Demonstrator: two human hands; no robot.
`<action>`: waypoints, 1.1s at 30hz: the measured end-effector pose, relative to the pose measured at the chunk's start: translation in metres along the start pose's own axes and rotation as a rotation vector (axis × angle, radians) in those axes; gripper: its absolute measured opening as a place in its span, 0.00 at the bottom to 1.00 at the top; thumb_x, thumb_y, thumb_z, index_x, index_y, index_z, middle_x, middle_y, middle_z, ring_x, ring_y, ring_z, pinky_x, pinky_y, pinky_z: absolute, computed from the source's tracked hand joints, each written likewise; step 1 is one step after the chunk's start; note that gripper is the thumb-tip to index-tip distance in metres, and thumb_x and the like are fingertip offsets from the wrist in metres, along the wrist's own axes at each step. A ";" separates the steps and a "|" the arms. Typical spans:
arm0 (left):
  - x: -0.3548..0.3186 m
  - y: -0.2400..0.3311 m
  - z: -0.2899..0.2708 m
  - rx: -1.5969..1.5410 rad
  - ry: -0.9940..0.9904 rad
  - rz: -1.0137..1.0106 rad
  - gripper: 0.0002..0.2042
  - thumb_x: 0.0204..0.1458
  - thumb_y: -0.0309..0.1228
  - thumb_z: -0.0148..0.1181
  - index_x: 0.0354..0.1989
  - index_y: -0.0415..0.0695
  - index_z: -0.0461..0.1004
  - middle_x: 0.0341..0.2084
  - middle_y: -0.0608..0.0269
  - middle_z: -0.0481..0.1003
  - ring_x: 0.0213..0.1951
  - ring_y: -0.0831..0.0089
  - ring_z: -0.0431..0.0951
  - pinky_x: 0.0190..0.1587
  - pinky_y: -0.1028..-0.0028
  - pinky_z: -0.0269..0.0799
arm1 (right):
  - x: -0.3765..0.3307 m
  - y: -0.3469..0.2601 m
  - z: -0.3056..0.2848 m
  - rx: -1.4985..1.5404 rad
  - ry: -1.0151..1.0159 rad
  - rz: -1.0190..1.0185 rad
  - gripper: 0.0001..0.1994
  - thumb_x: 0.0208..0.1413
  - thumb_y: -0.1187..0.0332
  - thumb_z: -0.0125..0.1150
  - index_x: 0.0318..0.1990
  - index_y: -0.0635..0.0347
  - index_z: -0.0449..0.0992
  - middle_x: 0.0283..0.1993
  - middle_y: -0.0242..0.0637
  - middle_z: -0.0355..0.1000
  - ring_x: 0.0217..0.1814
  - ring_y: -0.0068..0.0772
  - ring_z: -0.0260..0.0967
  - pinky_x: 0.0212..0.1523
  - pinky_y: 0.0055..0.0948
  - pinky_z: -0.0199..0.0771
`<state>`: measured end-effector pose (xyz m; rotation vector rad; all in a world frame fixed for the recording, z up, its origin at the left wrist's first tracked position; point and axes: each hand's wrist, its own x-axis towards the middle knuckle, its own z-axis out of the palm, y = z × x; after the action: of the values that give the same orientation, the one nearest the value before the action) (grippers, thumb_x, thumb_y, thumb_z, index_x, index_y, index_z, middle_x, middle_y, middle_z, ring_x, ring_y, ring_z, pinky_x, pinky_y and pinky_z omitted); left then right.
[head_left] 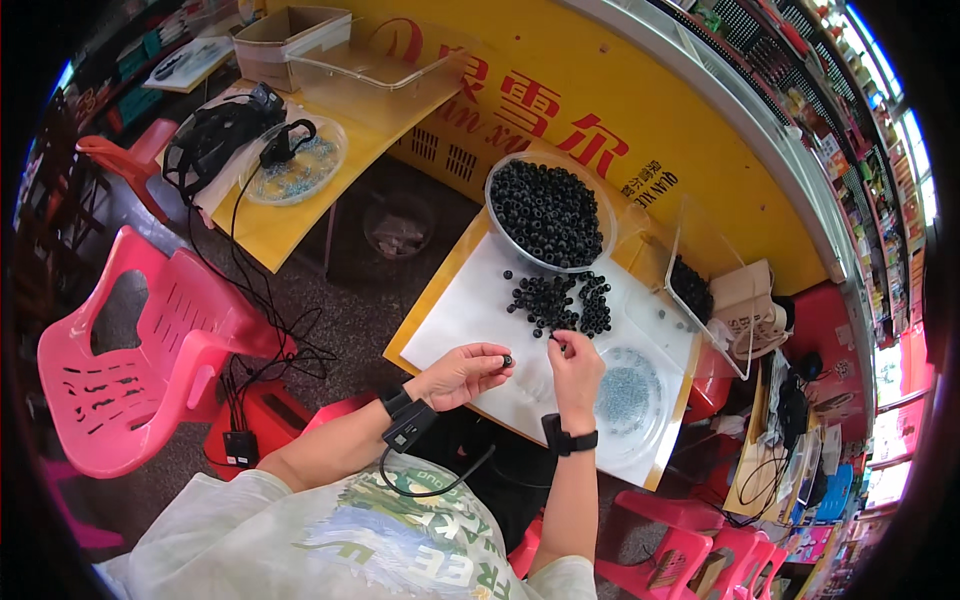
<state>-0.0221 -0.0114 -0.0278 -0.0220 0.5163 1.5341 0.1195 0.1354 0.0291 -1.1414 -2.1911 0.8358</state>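
Observation:
My left hand [464, 375] is over the near edge of the white table top, pinching a small round black part [508, 361] between thumb and fingertips. Just to its right, my right hand [577, 368] is closed, fingertips pressed together by the heap; what they grip is too small to name. Beyond both hands lies a loose heap of black ring-like parts [545, 302]. Behind it stands a clear round tub [607, 240] filled with more of them. A clear shallow dish [655, 425] of tiny silvery-blue pieces sits right of my right hand.
A clear rectangular bin [735, 352] with black parts stands at the table's right end. Pink chairs [150, 350] stand left and lower right. At the upper left, another yellow table [270, 245] carries a black bag [215, 140]. Cables [265, 320] hang beside the left chair.

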 end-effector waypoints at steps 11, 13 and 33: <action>-0.001 -0.002 0.033 0.159 -0.025 -0.031 0.09 0.59 0.23 0.59 0.47 0.40 0.74 0.40 0.58 0.78 0.42 0.72 0.81 0.47 0.76 0.80 | -0.058 -0.022 -0.017 0.979 -0.092 0.322 0.11 0.57 0.79 0.59 0.47 0.71 0.77 0.41 0.39 0.77 0.39 0.19 0.69 0.44 0.19 0.68; -0.003 -0.002 0.037 0.160 -0.026 -0.027 0.08 0.58 0.23 0.59 0.46 0.40 0.74 0.40 0.59 0.79 0.42 0.72 0.81 0.47 0.76 0.80 | -0.062 -0.021 -0.017 0.894 -0.053 0.268 0.10 0.57 0.80 0.60 0.46 0.71 0.78 0.40 0.37 0.76 0.39 0.19 0.69 0.44 0.19 0.68; -0.006 -0.007 0.036 0.239 -0.028 -0.003 0.09 0.58 0.23 0.60 0.47 0.39 0.76 0.39 0.60 0.79 0.39 0.74 0.81 0.48 0.75 0.80 | -0.077 -0.027 -0.016 0.610 -0.014 0.136 0.07 0.55 0.80 0.65 0.41 0.68 0.80 0.38 0.32 0.77 0.36 0.18 0.72 0.40 0.17 0.71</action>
<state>-0.0046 -0.0051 0.0045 0.1830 0.6743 1.4590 0.1558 0.0626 0.0465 -0.9702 -1.6873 1.4440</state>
